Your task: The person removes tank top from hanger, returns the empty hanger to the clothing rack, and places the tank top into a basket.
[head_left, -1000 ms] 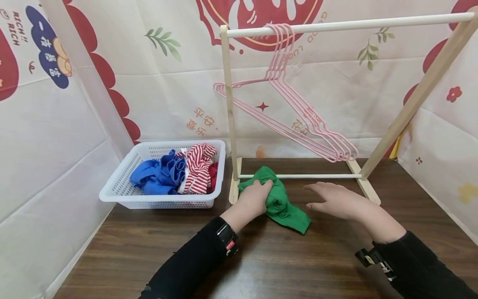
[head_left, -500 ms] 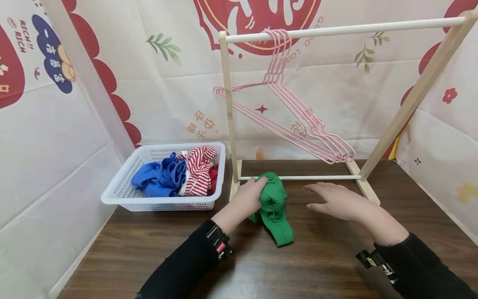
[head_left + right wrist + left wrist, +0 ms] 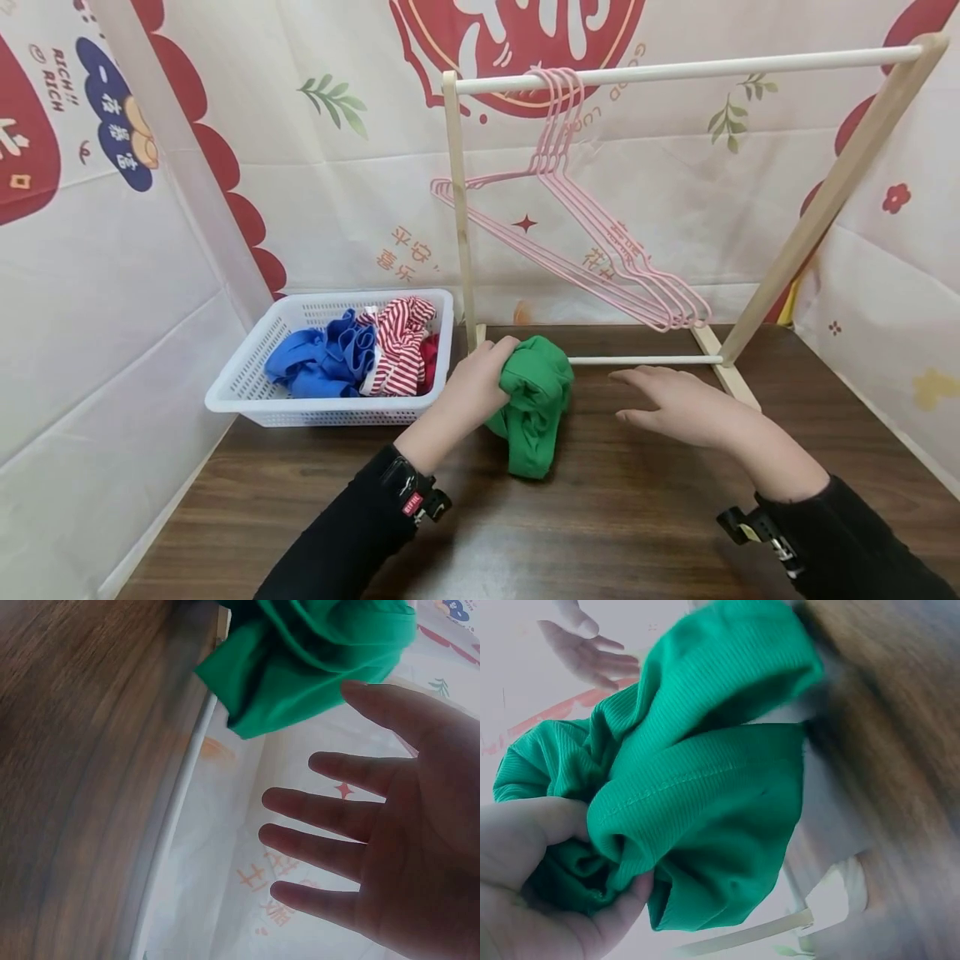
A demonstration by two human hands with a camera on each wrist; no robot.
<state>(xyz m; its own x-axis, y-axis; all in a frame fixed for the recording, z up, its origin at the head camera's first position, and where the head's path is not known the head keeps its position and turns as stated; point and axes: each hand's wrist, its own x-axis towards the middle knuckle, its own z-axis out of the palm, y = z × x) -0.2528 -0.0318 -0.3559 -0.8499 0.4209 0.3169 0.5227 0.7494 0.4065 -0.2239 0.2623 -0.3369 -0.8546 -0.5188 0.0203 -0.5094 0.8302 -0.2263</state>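
My left hand (image 3: pixel 474 382) pinches a bunched green garment (image 3: pixel 536 400) between thumb and fingers, just in front of the rack's left foot. Folds of ribbed fabric with a stitched seam (image 3: pixel 697 780) show in the left wrist view; the crumpling hides what kind of garment it is. To the right of it, my right hand (image 3: pixel 671 400) hovers above the table with fingers spread and nothing held. The right wrist view has the garment (image 3: pixel 322 660) beyond the thumb, apart from the right hand.
A white plastic basket (image 3: pixel 330 408) at the left holds blue cloth (image 3: pixel 318 358), red-and-white striped cloth (image 3: pixel 401 342) and some red cloth (image 3: pixel 429 362). Behind the hands stands a rack with a white top rail (image 3: pixel 712 67). Several pink hangers (image 3: pixel 600 242) hang at its left part.
My left hand has drawn the green garment a little left and raised it; its loose end has swung left and now hangs downward. The right hand has stayed nearly still.
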